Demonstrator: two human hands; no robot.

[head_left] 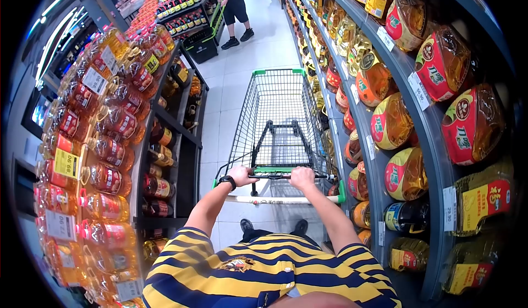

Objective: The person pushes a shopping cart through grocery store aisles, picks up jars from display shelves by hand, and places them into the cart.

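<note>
A wire shopping cart [235,135] with green corner pieces stands in front of me, and bare mesh shows through its basket. My left hand [240,176], with a black band on the wrist, is closed around the dark bar at the cart's near end. To its right, my right hand [302,177] is wrapped around the same bar. Between the hands runs a green strip [274,170]. A pale printed bar [283,199] crosses the cart just nearer to me, below both hands.
Shelves of large oil bottles [406,174] line the right side closely. Bottles of orange-gold oil [113,151] are stacked on the left above a dark shelf unit [184,126]. Farther up the tiled aisle [242,55], a person [234,8] stands beside a black basket [202,47].
</note>
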